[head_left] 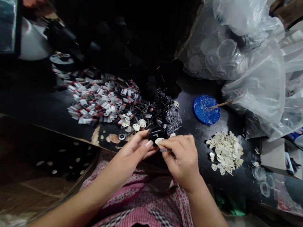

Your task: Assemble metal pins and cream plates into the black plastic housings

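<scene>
My left hand [136,148] is closed round a black round plastic part [157,132], held up near the table's front edge. A small cream plate [159,140] lies against the part's near side, close to the fingertips of both hands. My right hand [181,156] pinches a thin dark grey tool [165,150] beside that plate; its exact kind is too small to make out. Just beyond my hands lie a pile of small grey pins [173,119], dark springs [148,116] and a few loose cream plates [142,123].
White sleeves with red rings [101,102] are heaped at the left. On the right are a blue lid [206,110] with grease-like stuff and a stick, a heap of cream plates [226,152], clear plastic bags [256,78] and an open box [274,157].
</scene>
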The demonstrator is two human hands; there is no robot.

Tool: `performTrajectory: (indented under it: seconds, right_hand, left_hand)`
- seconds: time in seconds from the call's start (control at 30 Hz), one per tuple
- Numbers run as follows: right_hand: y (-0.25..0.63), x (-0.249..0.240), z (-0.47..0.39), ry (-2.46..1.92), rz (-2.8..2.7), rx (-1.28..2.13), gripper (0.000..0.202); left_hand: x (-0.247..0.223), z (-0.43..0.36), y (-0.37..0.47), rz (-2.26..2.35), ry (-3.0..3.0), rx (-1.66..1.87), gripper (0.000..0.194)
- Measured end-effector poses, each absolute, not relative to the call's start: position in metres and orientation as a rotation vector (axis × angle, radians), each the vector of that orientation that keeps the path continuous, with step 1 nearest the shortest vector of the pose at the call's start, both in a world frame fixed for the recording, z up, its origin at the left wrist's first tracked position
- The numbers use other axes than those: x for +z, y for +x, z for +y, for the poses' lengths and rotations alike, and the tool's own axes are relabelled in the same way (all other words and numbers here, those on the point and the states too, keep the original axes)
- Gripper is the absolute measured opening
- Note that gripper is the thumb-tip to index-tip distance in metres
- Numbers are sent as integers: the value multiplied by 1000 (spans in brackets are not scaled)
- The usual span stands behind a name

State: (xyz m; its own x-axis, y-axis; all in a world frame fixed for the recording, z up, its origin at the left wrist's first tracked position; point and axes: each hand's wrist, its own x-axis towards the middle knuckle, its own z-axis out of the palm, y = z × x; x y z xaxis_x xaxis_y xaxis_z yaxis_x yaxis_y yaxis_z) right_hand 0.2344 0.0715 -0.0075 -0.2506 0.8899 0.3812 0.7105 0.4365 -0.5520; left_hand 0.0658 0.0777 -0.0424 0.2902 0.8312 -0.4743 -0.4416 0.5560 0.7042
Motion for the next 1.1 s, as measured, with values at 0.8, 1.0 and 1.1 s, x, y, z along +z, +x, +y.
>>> performTrajectory:
  seconds: [0.8,1.0,1.1]
  right_hand:
    - [209,-6,51,-1470,-1922,554,13]
    - [206,11,66,-1037,-1864,1034,11]
    - [208,8,75,-1174,-1736,993,13]
  left_hand:
    - [-44,62,61,1046,619,964,15]
    - [-80,23,-54,1612,893,916,30]
    - [-94,20,-106,2009,1068,908,51]
